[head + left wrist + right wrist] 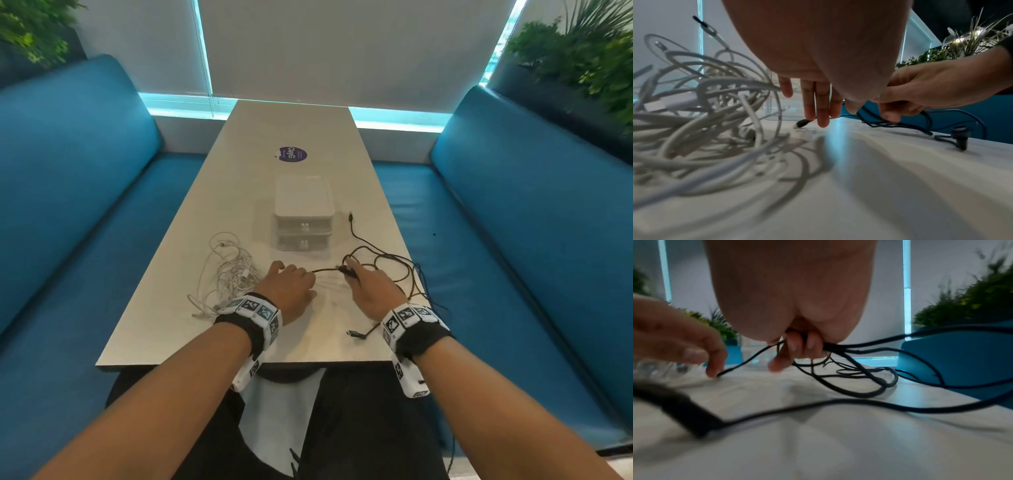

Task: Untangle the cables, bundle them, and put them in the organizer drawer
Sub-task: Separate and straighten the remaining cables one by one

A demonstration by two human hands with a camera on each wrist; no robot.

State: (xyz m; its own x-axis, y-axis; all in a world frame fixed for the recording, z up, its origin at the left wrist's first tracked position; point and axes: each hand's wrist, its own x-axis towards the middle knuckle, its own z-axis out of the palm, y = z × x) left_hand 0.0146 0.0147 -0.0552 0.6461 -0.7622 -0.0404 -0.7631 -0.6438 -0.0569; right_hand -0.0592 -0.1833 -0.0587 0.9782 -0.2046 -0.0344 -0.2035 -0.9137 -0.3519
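Note:
Black cables (376, 255) lie in loose loops on the right half of the table (239, 192). My right hand (352, 270) grips several of their strands in curled fingers (797, 347), lifted a little off the surface. My left hand (287, 274) reaches in with straight fingers (822, 107) and presses one black cable's plug end (803, 123) onto the table. A tangle of white cables (229, 270) sits just left of that hand. The white two-drawer organizer (303, 205) stands behind both hands, both drawers closed.
One black plug (354, 334) lies near the table's front edge by my right wrist, another (351, 216) right of the organizer. Some cable hangs over the right edge. Blue benches (68, 205) flank the table. A purple sticker (290, 154) is further back.

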